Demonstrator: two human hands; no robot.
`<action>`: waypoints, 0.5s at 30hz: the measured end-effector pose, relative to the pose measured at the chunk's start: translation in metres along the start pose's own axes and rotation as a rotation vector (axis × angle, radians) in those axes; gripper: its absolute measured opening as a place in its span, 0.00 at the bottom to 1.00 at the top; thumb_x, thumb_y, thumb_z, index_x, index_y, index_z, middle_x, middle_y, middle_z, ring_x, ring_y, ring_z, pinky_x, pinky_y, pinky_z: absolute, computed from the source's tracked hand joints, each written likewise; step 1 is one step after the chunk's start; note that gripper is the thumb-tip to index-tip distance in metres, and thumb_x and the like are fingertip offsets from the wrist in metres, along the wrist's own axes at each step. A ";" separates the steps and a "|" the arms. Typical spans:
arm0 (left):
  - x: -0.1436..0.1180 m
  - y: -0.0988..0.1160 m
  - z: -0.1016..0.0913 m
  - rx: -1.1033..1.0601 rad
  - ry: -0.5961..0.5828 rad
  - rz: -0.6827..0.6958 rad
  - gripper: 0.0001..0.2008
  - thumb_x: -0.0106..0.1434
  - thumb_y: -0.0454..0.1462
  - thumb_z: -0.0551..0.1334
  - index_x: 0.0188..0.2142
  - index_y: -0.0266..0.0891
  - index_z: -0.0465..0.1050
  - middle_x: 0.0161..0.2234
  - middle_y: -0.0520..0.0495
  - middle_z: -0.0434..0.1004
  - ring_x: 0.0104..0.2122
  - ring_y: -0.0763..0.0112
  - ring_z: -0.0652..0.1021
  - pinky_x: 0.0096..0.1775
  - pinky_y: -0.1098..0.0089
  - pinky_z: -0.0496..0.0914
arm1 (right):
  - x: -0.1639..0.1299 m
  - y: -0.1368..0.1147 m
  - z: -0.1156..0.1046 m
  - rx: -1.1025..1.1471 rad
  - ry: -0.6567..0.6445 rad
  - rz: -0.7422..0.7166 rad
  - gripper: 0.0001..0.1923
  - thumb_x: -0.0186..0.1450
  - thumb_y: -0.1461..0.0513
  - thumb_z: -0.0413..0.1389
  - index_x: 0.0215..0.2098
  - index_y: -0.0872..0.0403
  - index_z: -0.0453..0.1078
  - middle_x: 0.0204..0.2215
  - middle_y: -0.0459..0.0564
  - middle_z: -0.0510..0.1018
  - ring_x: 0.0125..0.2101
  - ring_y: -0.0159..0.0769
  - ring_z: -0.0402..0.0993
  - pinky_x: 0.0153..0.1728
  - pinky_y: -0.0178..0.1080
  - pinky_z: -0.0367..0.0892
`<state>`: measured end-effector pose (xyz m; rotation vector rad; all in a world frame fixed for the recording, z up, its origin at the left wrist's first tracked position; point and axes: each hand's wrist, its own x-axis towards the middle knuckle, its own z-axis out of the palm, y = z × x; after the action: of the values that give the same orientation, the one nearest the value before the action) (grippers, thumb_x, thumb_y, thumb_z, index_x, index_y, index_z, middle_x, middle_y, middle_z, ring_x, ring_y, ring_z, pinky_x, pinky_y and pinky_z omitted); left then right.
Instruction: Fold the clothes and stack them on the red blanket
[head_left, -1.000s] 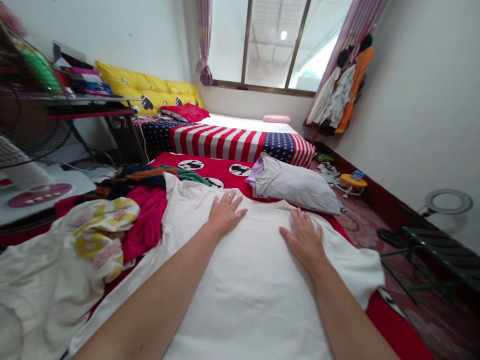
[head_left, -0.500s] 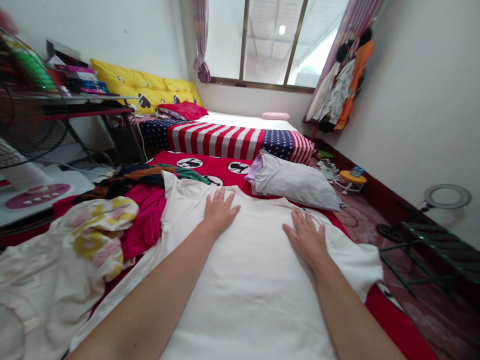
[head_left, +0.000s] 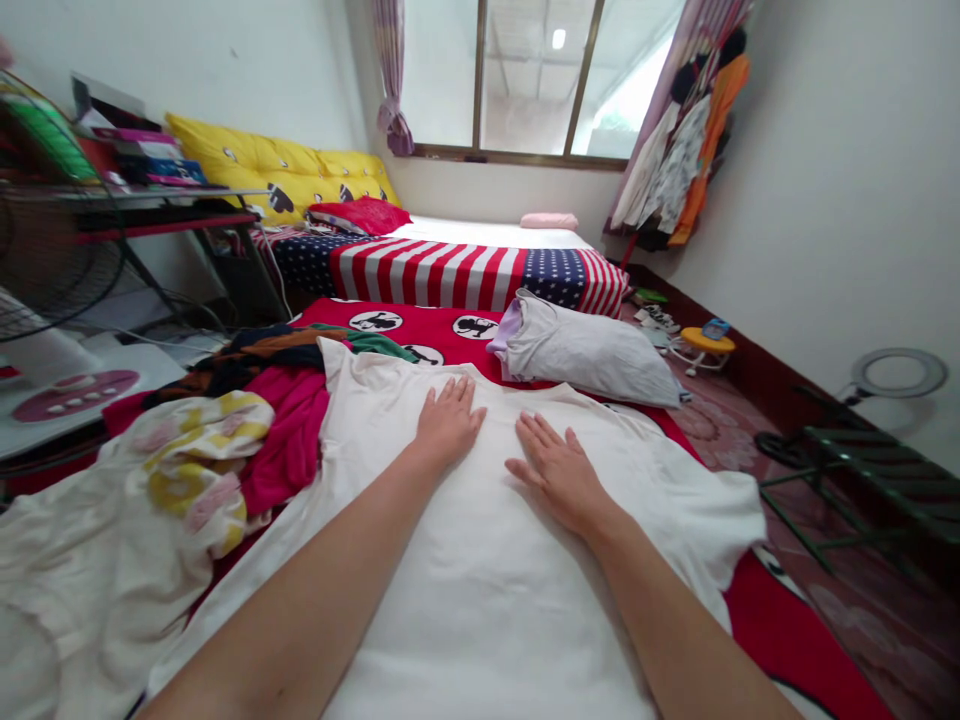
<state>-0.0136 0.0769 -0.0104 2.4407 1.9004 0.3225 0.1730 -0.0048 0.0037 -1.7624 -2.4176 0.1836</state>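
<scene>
A white T-shirt (head_left: 487,580) lies spread flat on a red blanket (head_left: 757,610), its collar end pointing away from me. My left hand (head_left: 448,424) rests palm down on the shirt near its top, fingers apart. My right hand (head_left: 559,470) lies flat on the shirt just to the right of it, fingers spread and pointing up and left. Neither hand grips anything. A short sleeve (head_left: 720,505) sticks out on the right.
A heap of clothes lies to the left: a pink garment (head_left: 289,430) and a cream floral one (head_left: 112,520). A grey folded garment (head_left: 585,350) sits beyond the shirt. Behind it is a flag-patterned bed (head_left: 465,272). A fan (head_left: 52,250) stands far left, a green rack (head_left: 862,480) right.
My right hand has slid left across the shirt toward the middle, ending close to my left hand. The left hand has barely moved.
</scene>
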 end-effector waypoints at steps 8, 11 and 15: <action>-0.004 0.003 -0.018 -0.198 0.159 0.195 0.19 0.64 0.32 0.53 0.52 0.40 0.73 0.55 0.45 0.72 0.54 0.62 0.71 0.56 0.62 0.62 | 0.002 0.022 0.000 -0.016 0.105 0.237 0.32 0.70 0.49 0.40 0.66 0.56 0.51 0.67 0.56 0.49 0.67 0.44 0.43 0.62 0.60 0.41; -0.009 0.017 -0.022 -0.365 0.066 0.454 0.18 0.61 0.32 0.56 0.46 0.48 0.78 0.40 0.49 0.78 0.40 0.69 0.76 0.45 0.71 0.69 | 0.000 0.015 0.000 0.045 0.082 -0.015 0.32 0.69 0.49 0.44 0.67 0.53 0.50 0.67 0.53 0.51 0.67 0.41 0.43 0.63 0.58 0.40; -0.011 0.016 -0.021 -0.349 0.085 0.400 0.15 0.59 0.34 0.59 0.42 0.52 0.80 0.33 0.49 0.72 0.32 0.70 0.75 0.39 0.70 0.69 | 0.000 0.019 0.001 0.030 0.059 0.045 0.31 0.69 0.48 0.43 0.67 0.50 0.51 0.67 0.51 0.52 0.67 0.45 0.41 0.62 0.62 0.37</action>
<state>-0.0043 0.0600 0.0114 2.5654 1.2292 0.7112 0.1901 0.0012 -0.0008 -1.7844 -2.3244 0.1698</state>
